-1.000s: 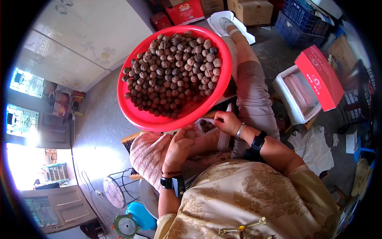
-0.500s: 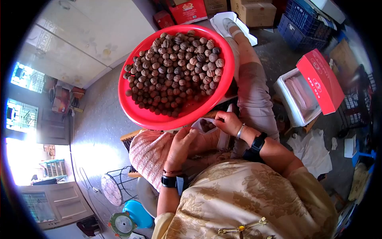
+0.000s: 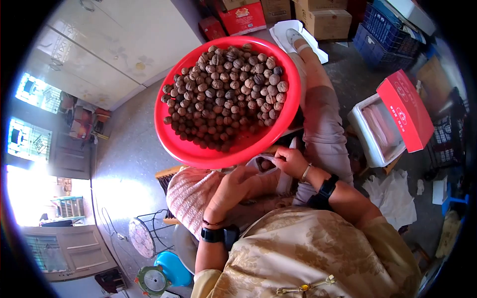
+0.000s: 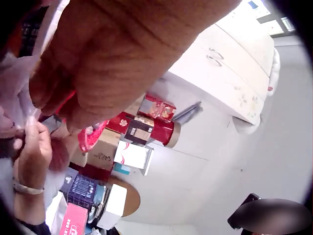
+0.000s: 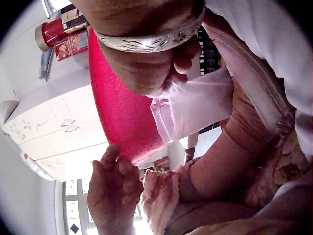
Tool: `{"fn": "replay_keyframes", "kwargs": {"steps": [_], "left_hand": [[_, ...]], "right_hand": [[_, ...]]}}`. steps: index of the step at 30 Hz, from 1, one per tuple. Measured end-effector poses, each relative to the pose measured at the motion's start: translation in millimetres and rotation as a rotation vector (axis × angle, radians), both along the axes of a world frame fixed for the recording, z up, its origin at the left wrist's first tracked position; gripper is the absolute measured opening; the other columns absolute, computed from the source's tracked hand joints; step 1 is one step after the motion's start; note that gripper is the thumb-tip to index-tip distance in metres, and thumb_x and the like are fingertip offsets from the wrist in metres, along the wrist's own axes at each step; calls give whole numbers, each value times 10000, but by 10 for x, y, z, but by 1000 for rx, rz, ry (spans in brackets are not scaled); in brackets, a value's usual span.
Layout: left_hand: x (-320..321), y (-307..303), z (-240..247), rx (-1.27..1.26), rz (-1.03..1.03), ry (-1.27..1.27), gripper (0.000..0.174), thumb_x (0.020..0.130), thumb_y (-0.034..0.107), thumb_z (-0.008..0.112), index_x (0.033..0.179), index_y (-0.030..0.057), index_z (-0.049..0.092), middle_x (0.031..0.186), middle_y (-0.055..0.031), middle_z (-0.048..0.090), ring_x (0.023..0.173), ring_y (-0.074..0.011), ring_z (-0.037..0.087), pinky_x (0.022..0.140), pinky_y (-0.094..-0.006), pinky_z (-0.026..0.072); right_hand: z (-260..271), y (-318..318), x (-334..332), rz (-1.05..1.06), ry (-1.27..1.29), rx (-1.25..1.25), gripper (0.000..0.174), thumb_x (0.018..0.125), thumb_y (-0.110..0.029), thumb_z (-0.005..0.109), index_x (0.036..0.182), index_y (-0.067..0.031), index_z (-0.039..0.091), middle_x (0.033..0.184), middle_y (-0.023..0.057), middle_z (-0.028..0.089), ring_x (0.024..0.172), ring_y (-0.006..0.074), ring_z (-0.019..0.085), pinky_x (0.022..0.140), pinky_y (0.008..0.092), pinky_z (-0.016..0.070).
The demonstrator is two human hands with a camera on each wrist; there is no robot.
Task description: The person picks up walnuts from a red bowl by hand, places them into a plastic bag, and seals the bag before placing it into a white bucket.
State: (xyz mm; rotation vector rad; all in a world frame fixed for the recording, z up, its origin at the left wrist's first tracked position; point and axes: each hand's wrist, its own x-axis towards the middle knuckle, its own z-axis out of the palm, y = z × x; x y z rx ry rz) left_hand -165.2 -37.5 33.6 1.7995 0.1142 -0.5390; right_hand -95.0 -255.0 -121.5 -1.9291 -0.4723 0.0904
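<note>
A big red basin (image 3: 166, 136) full of walnuts (image 3: 223, 94) is tilted above the lap. My right hand (image 3: 292, 163) pinches the rim of a thin clear plastic bag (image 5: 195, 105), with a silver bangle on that wrist. Inside the bag's mouth some walnuts (image 3: 265, 165) show in the head view. My left hand (image 3: 229, 191) reaches toward the bag opening, just below the basin's near rim. In the right wrist view that left hand (image 5: 113, 188) has bent fingers; I cannot tell whether anything is in it.
A pink towel (image 3: 191, 193) lies over the left leg. To the right stand a white foam box (image 3: 365, 134) with a red lid and a crumpled white bag (image 3: 395, 198). Cardboard boxes (image 3: 325, 22) and blue crates (image 3: 382, 42) are at the back. A round stool (image 3: 141, 237) stands left.
My left hand has moved from beneath the basin's rim toward the bag's mouth. My right hand keeps its pinch on the bag. The head view has shifted slightly.
</note>
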Motion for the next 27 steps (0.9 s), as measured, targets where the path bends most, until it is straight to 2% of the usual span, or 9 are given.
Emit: {"fn": "replay_keyframes", "kwargs": {"steps": [2,6,8,11,15,17,21,23,27], "left_hand": [[56,76,114,32,-28,12,254,928,84,606,1159,-20,597,930,-40,643,797,-75,562,673,-204,463],[306,375,173,-177,303,-46,176,913,76,612,1073,13,651,856,-4,641,767,-64,566,642,-208,461],[574,602,214,338,161,-347,164,897,65,601,1041,19,665,828,-42,667,759,-104,601,665,-251,487],[916,866,29,476,25,-432,182,908,102,624,1068,22,659,854,-54,661,777,-115,592,684,-261,490],[1248,1002,-331,538,-191,-392,201,888,92,638,1068,3,655,902,-100,684,826,-149,610,735,-292,503],[1396,1082,-622,638,-538,-423,226,886,123,637,1084,18,659,974,-146,696,896,-215,639,799,-332,505],[1525,1105,-915,681,-599,-284,259,889,200,632,1092,44,666,1008,-167,690,945,-266,652,833,-356,500],[1569,1135,-1028,737,-652,-296,311,851,323,612,1087,133,685,1015,-173,690,942,-384,648,825,-456,516],[1627,1137,-1093,750,-691,-243,317,849,332,610,1074,123,689,998,-183,690,945,-393,645,826,-457,519]], "right_hand": [[15,19,-11,-18,18,33,111,832,-126,670,805,-34,614,709,107,644,626,161,614,607,320,505],[147,16,-23,-30,17,25,148,789,-99,682,735,-31,561,712,129,593,639,288,599,591,383,475],[164,4,-20,-18,-26,15,145,786,-93,685,747,-32,560,725,127,593,653,293,601,598,385,477],[158,7,-6,-15,-65,-13,146,786,-90,689,757,-30,558,742,127,594,662,297,601,604,388,479],[179,3,9,7,-56,5,155,788,-107,694,764,-32,561,752,129,599,668,308,603,607,396,481],[162,10,12,-7,-66,18,165,789,-125,698,762,-33,563,756,131,601,674,313,607,607,399,480],[146,-2,13,0,-41,9,168,795,-145,697,769,-35,574,748,132,607,676,311,610,603,401,479],[147,-4,18,16,27,-39,172,804,-164,697,777,-36,585,727,130,611,673,304,612,602,398,481],[185,-1,12,8,33,-25,179,811,-183,695,784,-38,594,716,129,614,671,303,614,605,398,482]]}}
